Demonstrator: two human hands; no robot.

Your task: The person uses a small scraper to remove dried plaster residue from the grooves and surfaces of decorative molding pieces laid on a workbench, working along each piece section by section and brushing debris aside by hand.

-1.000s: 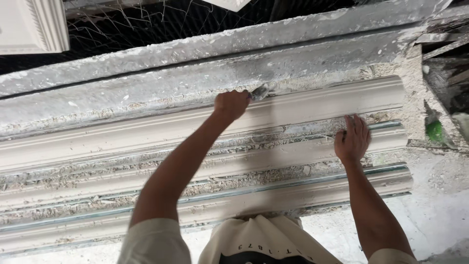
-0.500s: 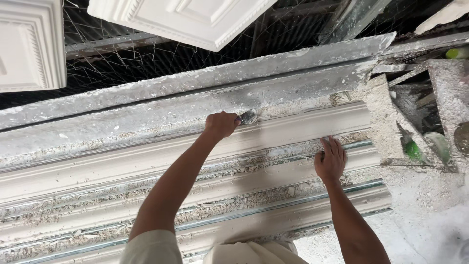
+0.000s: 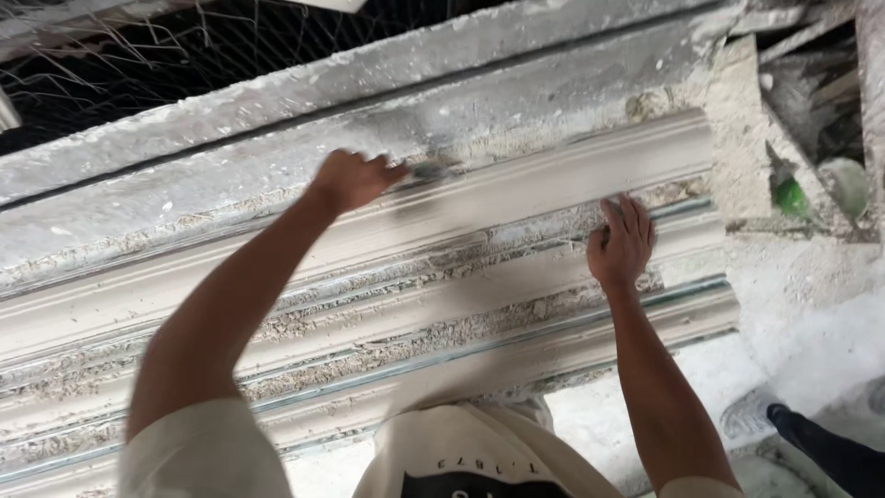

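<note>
Long white plaster cornice mouldings lie side by side across a plaster-crusted workbench. My left hand is closed on a small metal scraper, whose blade rests on the top edge of the far moulding. My right hand lies flat, fingers spread, on the second moulding near its right end. Both arms reach out from below over the nearer mouldings.
Wire mesh hangs over a dark space behind the bench. A rough plaster block sits at the mouldings' right end, with a green bottle beside it. A dark shoe and trouser leg stand on the white floor at lower right.
My left hand with the scraper has slid left along the far moulding's top edge. My right hand has stayed pressed on the second moulding. The view has shifted.
</note>
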